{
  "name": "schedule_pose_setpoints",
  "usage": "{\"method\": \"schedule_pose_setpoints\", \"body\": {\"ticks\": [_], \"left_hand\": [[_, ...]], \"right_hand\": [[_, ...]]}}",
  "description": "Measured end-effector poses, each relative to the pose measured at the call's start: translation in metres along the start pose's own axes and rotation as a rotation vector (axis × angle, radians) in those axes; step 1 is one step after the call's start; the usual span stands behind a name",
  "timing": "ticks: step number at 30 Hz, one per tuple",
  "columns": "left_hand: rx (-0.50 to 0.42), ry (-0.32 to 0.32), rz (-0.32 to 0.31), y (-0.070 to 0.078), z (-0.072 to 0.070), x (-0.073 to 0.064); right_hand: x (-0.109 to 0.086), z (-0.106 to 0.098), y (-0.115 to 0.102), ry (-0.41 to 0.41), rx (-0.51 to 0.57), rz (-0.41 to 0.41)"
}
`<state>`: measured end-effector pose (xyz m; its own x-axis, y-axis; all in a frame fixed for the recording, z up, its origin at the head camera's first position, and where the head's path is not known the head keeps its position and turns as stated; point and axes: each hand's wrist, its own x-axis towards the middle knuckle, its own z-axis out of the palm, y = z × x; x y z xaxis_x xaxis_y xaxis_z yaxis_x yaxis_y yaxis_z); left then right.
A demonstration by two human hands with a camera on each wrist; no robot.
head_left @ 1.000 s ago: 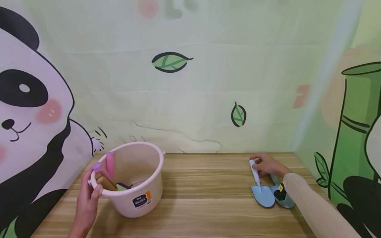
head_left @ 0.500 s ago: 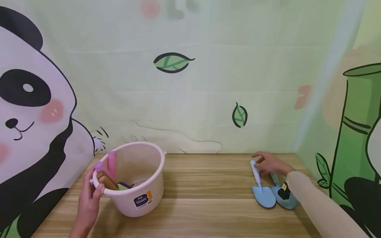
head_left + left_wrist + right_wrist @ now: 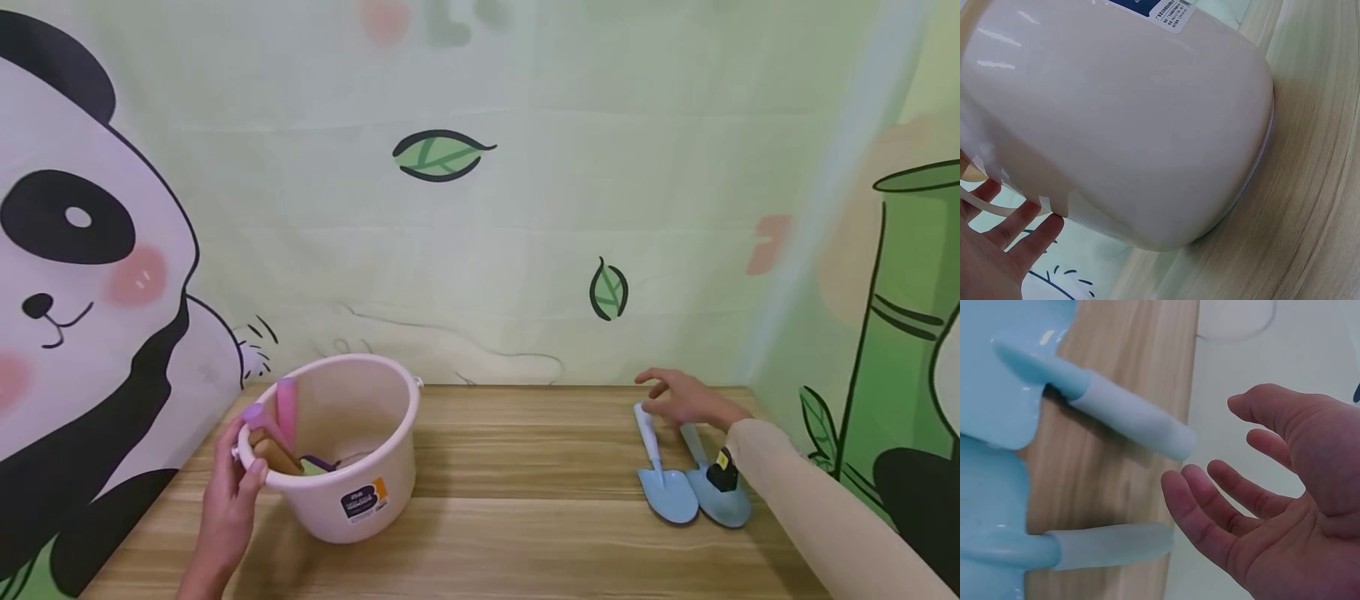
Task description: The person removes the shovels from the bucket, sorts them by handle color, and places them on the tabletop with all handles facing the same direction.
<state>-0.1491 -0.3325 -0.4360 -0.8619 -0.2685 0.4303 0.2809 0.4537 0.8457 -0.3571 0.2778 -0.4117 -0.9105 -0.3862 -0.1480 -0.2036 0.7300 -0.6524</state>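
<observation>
My left hand [image 3: 228, 504] grips the left rim of a pale pink bucket [image 3: 397, 479], thumb on the near side. In the left wrist view its fingers [image 3: 1035, 240] lie against the bucket wall beside the white bail handle [image 3: 991, 206]. Two light blue toy shovels lie side by side on the right of the table: one shovel [image 3: 670, 497] on the left, the other shovel [image 3: 731, 507] on the right. Over their pale handles hovers my right hand [image 3: 688, 400], fingers spread and loosely bent. In the right wrist view it holds nothing, just off the handle ends [image 3: 1175, 440].
Inside the bucket, pink-purple handles [image 3: 287, 412] and a brown piece [image 3: 273, 457] lean on the left side, with something green and dark purple lower down. A printed panda cloth [image 3: 510, 208] hangs behind the wooden table [image 3: 525, 542]. A black tag [image 3: 722, 475] overlaps the right shovel.
My right hand has risen slightly off the shovel handles and its fingers have spread. The left hand keeps its grip on the bucket, and the shovels lie as before.
</observation>
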Motion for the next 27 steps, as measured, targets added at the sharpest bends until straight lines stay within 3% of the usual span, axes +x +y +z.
{"method": "schedule_pose_setpoints", "body": {"ticks": [15, 27], "left_hand": [[-0.042, 0.02, 0.055, -0.001, 0.002, 0.0], [-0.053, 0.014, 0.042, 0.001, 0.002, -0.001]], "right_hand": [[0.012, -0.008, -0.03, -0.029, -0.037, -0.135], [0.016, -0.009, -0.071, -0.025, -0.063, -0.217]]}}
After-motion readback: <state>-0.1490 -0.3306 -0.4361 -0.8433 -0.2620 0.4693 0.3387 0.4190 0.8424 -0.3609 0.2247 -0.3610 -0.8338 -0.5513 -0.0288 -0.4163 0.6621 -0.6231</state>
